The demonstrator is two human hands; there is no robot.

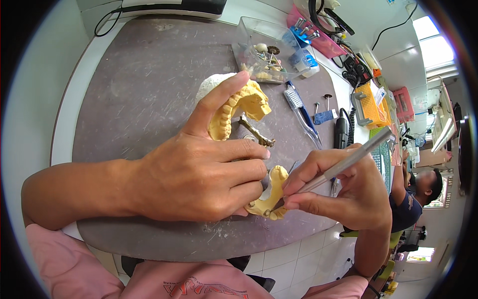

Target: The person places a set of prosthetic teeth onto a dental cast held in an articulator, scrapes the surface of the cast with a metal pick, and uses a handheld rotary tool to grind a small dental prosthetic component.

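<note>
My left hand (201, 179) grips a hinged metal articulator (259, 134) carrying two yellow dental casts. The upper cast (254, 99), with white plaster behind it, is swung up beside my raised index finger. The lower cast (276, 182) shows below my fingers, with a small metal piece (267, 212) on one of its teeth. My right hand (348, 194) is closed around a slim silver pen-like tool (356, 154), whose lower tip is down at the lower cast, mostly hidden by fingertips.
On the grey mat (139, 65) lie a toothbrush (298, 112), small burs and a clear box of bits (244, 52). A cabled black handpiece (341, 132), pink and yellow trays (378, 104) line the right. A co-worker (408, 209) in dark clothing sits at the far right.
</note>
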